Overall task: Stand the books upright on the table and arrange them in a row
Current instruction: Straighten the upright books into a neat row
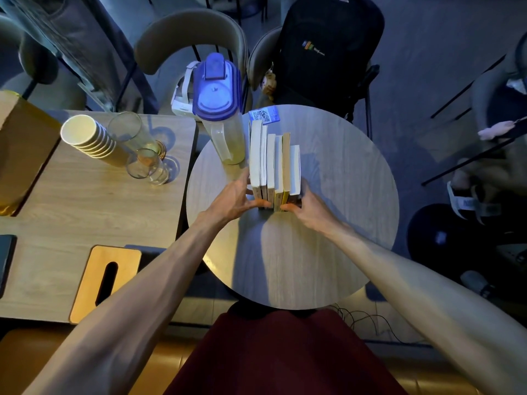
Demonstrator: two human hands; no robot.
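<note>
White-paged books (273, 163), blue-lidded pitcher (218, 109), grey table (342, 195).

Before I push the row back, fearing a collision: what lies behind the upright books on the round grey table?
A blue QR-code card lies flat behind the books; the tabletop between is hidden by them.
</note>
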